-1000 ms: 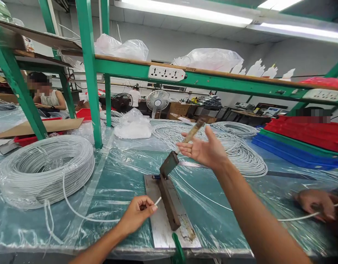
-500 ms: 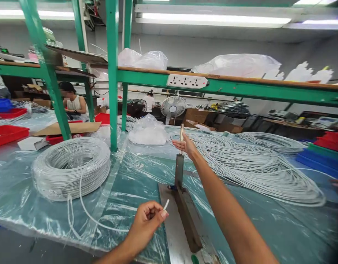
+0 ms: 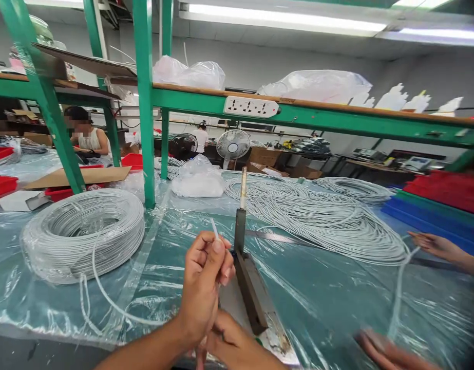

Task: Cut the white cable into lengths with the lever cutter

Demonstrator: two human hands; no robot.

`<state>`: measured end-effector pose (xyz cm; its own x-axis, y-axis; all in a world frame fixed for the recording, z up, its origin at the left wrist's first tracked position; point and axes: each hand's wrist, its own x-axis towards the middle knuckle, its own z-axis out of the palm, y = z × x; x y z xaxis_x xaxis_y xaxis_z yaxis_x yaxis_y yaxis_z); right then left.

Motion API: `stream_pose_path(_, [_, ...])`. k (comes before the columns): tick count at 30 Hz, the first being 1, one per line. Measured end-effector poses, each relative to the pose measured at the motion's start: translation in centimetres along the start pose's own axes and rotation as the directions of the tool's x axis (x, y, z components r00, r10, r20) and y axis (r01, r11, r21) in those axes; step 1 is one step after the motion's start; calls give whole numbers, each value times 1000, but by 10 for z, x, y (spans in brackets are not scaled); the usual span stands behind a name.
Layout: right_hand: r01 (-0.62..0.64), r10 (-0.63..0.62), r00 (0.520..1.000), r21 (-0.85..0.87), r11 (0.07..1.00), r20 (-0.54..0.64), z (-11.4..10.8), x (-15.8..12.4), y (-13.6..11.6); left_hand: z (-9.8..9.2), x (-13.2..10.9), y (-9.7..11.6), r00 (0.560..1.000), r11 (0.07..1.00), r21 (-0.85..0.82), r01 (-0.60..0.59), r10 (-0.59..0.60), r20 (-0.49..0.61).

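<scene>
My left hand (image 3: 205, 285) is raised over the near table edge, pinched on the end of a white wire (image 3: 214, 228) that sticks up past my fingertips. My right hand (image 3: 237, 345) sits just below it, curled against the left hand's underside; what it grips is hidden. The wire trails left to a large grey-white coil (image 3: 82, 231). Just right of my hands stands a lever cutter (image 3: 252, 293) on a metal plate, with its handle (image 3: 242, 198) upright and no hand on it.
Loose loops of cut wire (image 3: 321, 218) spread across the plastic-covered table. Another person's hand (image 3: 437, 246) reaches in from the right beside a wire strand, and a blurred hand (image 3: 391, 349) shows at the bottom right. A green shelf post (image 3: 146, 128) stands behind the coil.
My right hand let go of the cutter handle and came down under my left hand. My left hand lifted and turned the wire end upward. The handle stays upright.
</scene>
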<state>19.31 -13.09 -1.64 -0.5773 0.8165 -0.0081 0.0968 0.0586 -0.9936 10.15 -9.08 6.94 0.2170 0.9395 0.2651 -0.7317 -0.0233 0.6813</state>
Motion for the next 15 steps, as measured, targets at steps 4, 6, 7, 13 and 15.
stream_pose_path(4, [96,-27,956,222,970,-293,-8,-36,-13,-4,2,7,954,884,467,-15,-127,271])
stream_pose_path(6, [192,9,815,284,940,-580,-25,-64,-25,-17,5,14,892,679,728,-92,-269,364])
stream_pose_path(7, [236,31,707,277,931,-707,-35,-79,-31,-26,6,16,863,562,816,-134,-339,375])
stream_pose_path(13, [106,-80,136,-66,992,-987,-98,-168,-50,-83,19,24,804,-35,947,-320,-540,251])
stream_pose_path(15, [-118,-4,220,-31,993,-976,-114,-192,-49,-102,24,32,820,-104,957,-271,-546,173])
